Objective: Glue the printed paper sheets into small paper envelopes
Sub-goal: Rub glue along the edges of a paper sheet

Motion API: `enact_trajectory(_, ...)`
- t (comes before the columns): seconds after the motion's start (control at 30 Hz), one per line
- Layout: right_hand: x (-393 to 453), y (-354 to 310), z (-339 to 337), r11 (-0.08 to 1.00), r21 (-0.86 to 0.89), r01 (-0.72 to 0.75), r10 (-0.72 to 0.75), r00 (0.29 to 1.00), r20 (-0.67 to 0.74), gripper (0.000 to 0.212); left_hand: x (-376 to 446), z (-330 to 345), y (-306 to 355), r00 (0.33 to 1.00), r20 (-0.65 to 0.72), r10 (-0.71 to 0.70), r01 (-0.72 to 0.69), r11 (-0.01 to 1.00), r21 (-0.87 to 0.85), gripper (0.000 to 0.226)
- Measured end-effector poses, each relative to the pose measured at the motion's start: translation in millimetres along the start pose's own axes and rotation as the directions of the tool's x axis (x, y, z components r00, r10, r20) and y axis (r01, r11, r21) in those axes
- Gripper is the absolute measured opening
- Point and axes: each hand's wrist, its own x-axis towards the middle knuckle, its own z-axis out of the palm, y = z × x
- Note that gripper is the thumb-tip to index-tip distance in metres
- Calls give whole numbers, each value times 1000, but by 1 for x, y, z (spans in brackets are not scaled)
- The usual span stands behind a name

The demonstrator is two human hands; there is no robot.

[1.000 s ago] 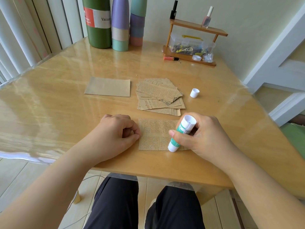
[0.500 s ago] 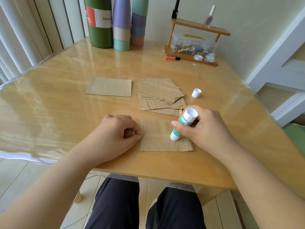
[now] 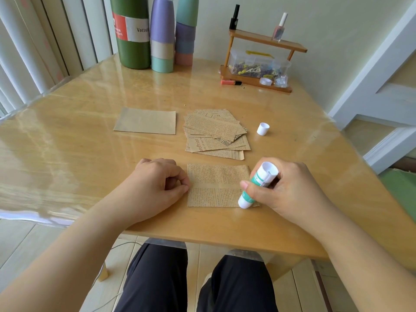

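A printed brown paper sheet (image 3: 216, 185) lies flat near the table's front edge. My right hand (image 3: 290, 192) grips a green-and-white glue stick (image 3: 254, 188), whose tip touches the sheet's lower right corner. My left hand (image 3: 155, 188) has curled fingers, and its thumb and fingertips press on the sheet's left edge. Behind the sheet lies a fanned pile of several printed sheets (image 3: 216, 134). The glue stick's white cap (image 3: 263, 129) stands to the right of the pile.
A plain brown paper piece (image 3: 145, 120) lies left of the pile. At the back stand a green flask (image 3: 131, 32), pastel stacked cups (image 3: 162, 34) and a small wooden shelf (image 3: 258, 55) with bottles and a clear box. The table's front edge (image 3: 202, 237) is close to my knees.
The glue stick slid from the sheet's right-middle part down to its lower right corner. My left hand stayed in place on the left edge.
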Motion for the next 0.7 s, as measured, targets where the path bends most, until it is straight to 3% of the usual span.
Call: enact_trajectory(0.7, 22, 4, -2, 1000, -29, 0, -1, 999, -36, 26, 0, 0, -1, 1000, 2, -4, 4, 1000, 1, 26)
